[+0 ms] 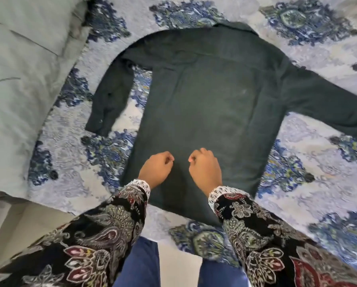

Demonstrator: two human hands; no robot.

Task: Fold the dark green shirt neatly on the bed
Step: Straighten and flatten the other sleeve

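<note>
A: State the position of the dark green shirt (206, 112).

B: It lies spread flat, back side up, on the bed cover (310, 162), which has a blue and white ornamental print. The collar points away from the person; the hem lies nearest the person. One sleeve runs down beside the body on the left, with a strip of cover visible between them. The other sleeve extends outward to the right and leaves the frame.

A: State the condition of the hands.

B: The left hand (156, 169) and the right hand (204, 167) are side by side over the lower middle of the shirt, near each other but not touching. Both have fingers curled inward. Whether either hand pinches fabric cannot be determined; the fingertips are turned under.

A: Other items?

B: A pale grey-green pillow (22, 65) lies at the left edge of the bed. Both forearms wear black paisley sleeves (103, 230) with white lace cuffs.
</note>
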